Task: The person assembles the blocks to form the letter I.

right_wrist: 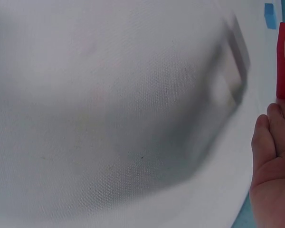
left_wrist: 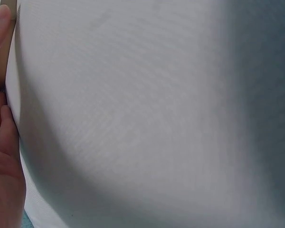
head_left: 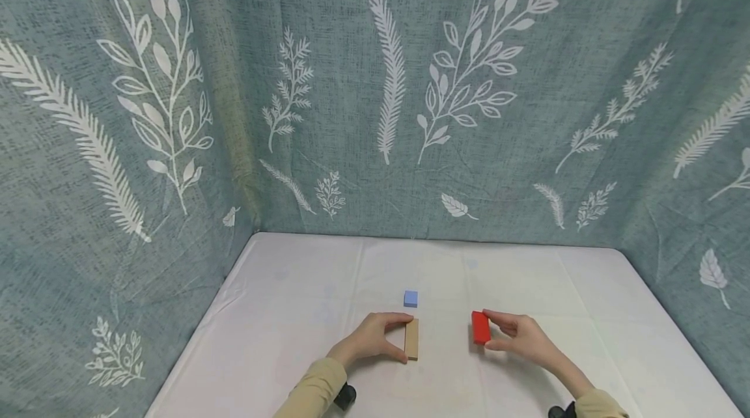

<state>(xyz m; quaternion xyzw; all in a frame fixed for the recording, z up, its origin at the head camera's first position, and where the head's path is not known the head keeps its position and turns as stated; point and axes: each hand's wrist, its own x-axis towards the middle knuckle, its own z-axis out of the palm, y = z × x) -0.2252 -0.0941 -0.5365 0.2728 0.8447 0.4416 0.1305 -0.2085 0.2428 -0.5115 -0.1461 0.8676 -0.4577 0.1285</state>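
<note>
- Two hands, both mine, work over a white-covered table (head_left: 293, 301), each with one small block.
- My left hand (head_left: 372, 338), curved in a wide C, pinches a wooden block (head_left: 412, 340) by its ends: thumb near, fingertips far. Whether the block touches the cloth, I cannot tell.
- To the right, my right hand (head_left: 521, 338) mirrors that shape around a red block (head_left: 480, 328), thumb at its near end, fingers at its far end. Its shadow suggests it is slightly raised.
- The end-to-end grip probably serves to leave the blocks' long inner sides uncovered, facing each other across a stretch of cloth.
- A blue block (head_left: 411, 299) sits just beyond the wooden one, apart from it and from my fingertips; reaching farther on the left, I would likely risk nudging it.
- The table's far edge meets a leaf-print curtain (head_left: 340, 79), well past all three blocks. Both side edges lie well apart from my hands, leaving ample room for sideways movement.
</note>
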